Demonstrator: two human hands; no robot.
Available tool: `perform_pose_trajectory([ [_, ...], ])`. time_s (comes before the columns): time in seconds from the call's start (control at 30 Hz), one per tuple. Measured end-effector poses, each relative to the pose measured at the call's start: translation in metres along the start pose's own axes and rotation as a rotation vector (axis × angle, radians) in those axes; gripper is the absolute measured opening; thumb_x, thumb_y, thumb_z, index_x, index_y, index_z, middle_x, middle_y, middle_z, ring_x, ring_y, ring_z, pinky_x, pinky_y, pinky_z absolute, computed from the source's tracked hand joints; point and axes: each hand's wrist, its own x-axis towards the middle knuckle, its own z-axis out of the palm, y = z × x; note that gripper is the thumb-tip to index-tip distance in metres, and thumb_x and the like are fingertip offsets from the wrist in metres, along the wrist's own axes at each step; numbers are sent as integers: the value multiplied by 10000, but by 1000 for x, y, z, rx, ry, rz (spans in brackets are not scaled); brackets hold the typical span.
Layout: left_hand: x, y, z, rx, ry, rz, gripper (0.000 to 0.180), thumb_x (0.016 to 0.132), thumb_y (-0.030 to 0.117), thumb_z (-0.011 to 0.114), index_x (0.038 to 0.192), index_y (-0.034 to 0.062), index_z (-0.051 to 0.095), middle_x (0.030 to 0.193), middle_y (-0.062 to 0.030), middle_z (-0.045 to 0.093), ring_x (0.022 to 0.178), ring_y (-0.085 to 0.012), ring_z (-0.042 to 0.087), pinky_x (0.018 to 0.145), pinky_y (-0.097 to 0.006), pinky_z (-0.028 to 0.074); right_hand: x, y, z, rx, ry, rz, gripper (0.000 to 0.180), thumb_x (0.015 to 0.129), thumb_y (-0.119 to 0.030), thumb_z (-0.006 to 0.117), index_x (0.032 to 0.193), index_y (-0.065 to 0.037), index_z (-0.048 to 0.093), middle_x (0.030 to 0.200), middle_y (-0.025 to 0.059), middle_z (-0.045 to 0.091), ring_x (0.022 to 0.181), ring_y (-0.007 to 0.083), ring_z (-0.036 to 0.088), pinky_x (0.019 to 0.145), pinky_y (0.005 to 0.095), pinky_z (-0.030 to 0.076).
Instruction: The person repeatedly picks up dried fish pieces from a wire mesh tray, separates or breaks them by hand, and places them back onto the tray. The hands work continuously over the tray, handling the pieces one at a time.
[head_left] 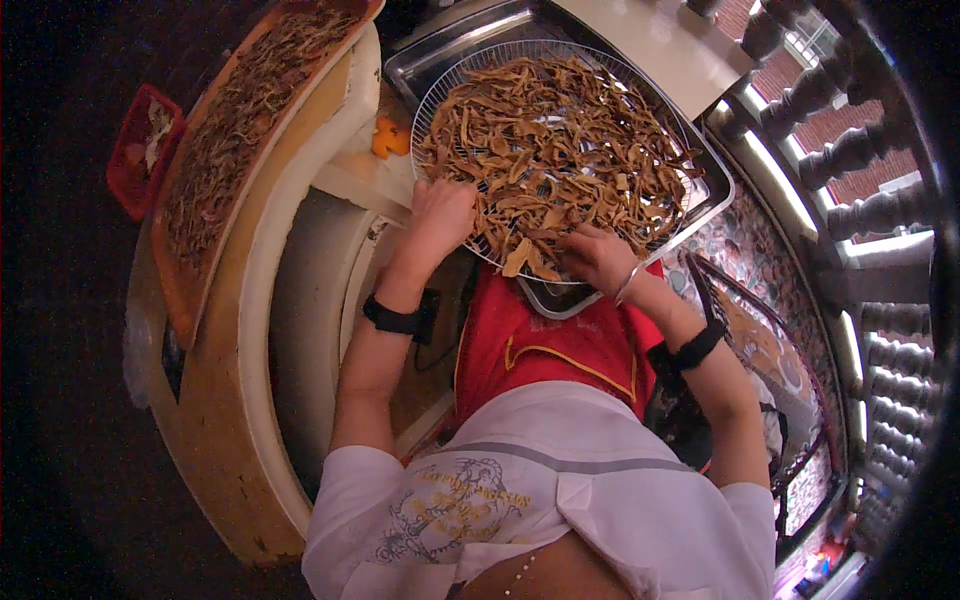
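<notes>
Hands rest on dried strips; wire tray beneath.

Off to my left, well apart from my hands, a long wooden tray of dried brown shreds lay tilted on a pale curved counter. Beyond it sat a small red basket. Just past my left hand an orange scrap rested on a cream ledge. Below my hands a red cloth covered my lap. To my right stood dark turned balusters and a patterned floor.
</notes>
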Motion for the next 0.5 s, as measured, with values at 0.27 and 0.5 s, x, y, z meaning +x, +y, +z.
perform_pose_trajectory([
  [0.27,5,2,6,-59,19,-7,228,735,16,541,939,90,610,814,-98,639,877,-287,589,785,-442,368,-3,7,5,77,63,51,221,823,-218,591,1008,-99,610,931,126,571,858,327,584,727,408,479],
  [0.5,5,-5,1,-10,26,-31,303,721,60,607,1016,130,602,894,-85,628,924,-286,561,797,-446,379,-3,3,6,63,75,70,215,820,-238,594,976,-92,611,909,130,577,834,330,592,707,435,483],
])
